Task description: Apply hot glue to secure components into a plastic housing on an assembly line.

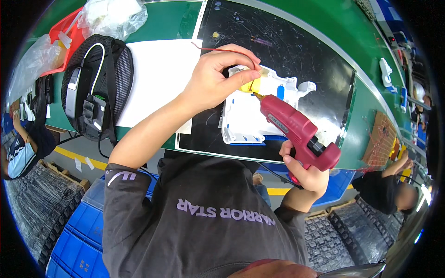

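My right hand (pixel 306 173) is wrapped round the handle of a dark red hot glue gun (pixel 289 121). The gun's brass nozzle points up and left, at a round yellow part (pixel 251 87) set in a white plastic housing (pixel 244 116). Across the housing's upper edge, my left hand (pixel 220 76) is closed, with thumb and fingers at a thin red wire (pixel 220 49). The wire's loose end trails left over the knuckles; its other end drops to the fingertips beside the yellow part. Those fingers partly cover the part. A blue piece (pixel 280 91) shows on the housing.
Under the housing lies a shiny black mat (pixel 320 60) on a green table (pixel 174 21). To the left are a white sheet (pixel 155 76), a black mesh bag (pixel 123 74) with cabled devices, and a red bin (pixel 69 34). A brown board with red wires (pixel 380 139) is at right. Other people sit at both sides.
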Available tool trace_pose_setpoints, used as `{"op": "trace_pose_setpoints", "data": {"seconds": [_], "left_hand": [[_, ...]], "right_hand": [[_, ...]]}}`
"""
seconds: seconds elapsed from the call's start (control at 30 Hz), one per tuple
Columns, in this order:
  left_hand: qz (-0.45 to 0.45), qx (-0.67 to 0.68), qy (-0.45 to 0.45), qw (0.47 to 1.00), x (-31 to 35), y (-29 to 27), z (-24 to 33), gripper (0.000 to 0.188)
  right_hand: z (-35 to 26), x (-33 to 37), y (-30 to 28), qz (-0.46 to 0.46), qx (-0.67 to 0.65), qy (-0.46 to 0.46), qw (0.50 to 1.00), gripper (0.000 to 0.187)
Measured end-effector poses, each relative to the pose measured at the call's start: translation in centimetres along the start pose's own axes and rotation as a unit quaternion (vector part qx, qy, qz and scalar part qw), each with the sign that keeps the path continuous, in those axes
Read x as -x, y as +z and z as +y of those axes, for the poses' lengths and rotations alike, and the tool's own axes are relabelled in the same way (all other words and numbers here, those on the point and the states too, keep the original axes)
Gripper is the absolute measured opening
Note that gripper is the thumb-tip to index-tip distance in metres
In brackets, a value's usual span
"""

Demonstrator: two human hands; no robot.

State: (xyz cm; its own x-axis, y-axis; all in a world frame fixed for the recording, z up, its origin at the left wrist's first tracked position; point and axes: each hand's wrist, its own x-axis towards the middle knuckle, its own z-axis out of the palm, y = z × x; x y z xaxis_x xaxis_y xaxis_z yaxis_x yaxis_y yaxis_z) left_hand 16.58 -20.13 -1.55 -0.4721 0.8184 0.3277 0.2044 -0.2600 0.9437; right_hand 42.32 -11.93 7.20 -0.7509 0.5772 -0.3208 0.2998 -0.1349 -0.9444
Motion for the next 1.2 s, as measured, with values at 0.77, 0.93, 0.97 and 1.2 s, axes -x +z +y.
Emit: {"op": "trace_pose_setpoints", "data": {"seconds": [0.77,0.93,0.97,1.2], "left_hand": [[0.001,0.006,-0.011,1.0,0.1,0.1,-0.1,0.014],[-0.002,-0.009,-0.006,1.0,0.2,0.0,-0.4,0.016],[-0.003,-0.008,-0.006,1.0,0.2,0.1,-0.5,0.016],[0.002,-0.015,-0.041,0.999,0.5,0.2,-1.1,0.019]], "right_hand": [[0.2,0.4,-0.2,-0.052,-0.045,-0.033,0.997,0.029],[0.8,0.2,-0.4,-0.08,-0.035,-0.046,0.995,0.029],[0.7,0.3,-0.3,-0.071,-0.039,-0.036,0.996,0.029],[0.9,0.1,-0.4,-0.059,-0.022,-0.039,0.997,0.029]]}}
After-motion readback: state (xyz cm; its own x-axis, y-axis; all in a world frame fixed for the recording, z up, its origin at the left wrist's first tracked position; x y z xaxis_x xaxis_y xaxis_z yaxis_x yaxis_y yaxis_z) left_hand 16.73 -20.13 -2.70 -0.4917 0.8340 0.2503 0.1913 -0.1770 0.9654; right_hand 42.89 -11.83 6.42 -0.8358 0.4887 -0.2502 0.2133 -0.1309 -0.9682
